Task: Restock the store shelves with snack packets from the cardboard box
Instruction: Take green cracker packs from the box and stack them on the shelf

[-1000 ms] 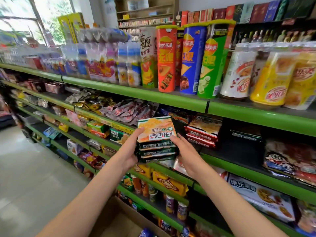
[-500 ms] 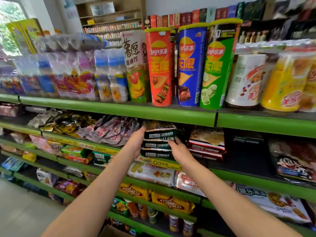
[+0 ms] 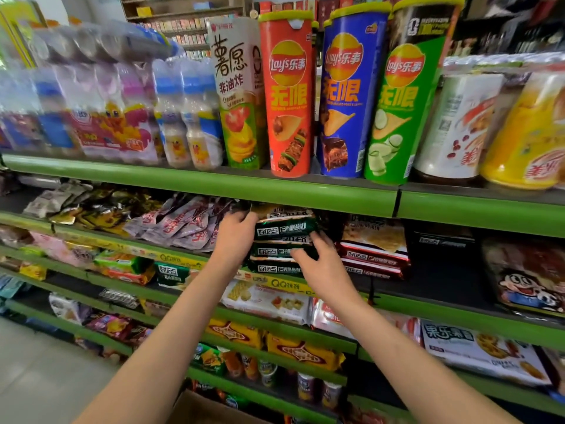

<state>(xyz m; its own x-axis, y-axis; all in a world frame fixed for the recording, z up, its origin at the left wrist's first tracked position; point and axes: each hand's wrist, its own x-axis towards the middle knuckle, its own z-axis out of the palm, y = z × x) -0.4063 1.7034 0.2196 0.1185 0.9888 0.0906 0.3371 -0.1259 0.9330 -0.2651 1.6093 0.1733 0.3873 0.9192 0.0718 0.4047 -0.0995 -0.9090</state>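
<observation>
We find both hands on 1 stack of dark green foil snack packets point(image 3: 279, 243). The left hand point(image 3: 235, 237) is pressed flat against the stack's left side, fingers curled over its upper corner; the right hand point(image 3: 321, 264) lies on the stack's lower right front, fingertips touching the wrappers. The grip is therefore a 2-sided clasp on the stack, neither hand released.

The stack now sits inside the second shelf point(image 3: 305, 203), under the green shelf lip, with at least 3 packet edges showing. A second ago it was carried in front of the shelving, clear of it; half a second ago it was entering the bay. We judge the placement nearly complete: what remains is to square the pile and let go.

Just beside the stack on the right lies a pile of red foil snack packets point(image 3: 374, 255), touching or nearly so; on the left, loose silver and pink pouches point(image 3: 177, 221) crowd the left hand. Above stand tall crisp tubes, 1 orange point(image 3: 287, 96), 1 blue point(image 3: 345, 96) and 1 green point(image 3: 403, 96).

The brown cardboard box point(image 3: 195, 408) shows only as a corner at the bottom edge; its contents are not visible, so we cannot tell how much stock remains.
</observation>
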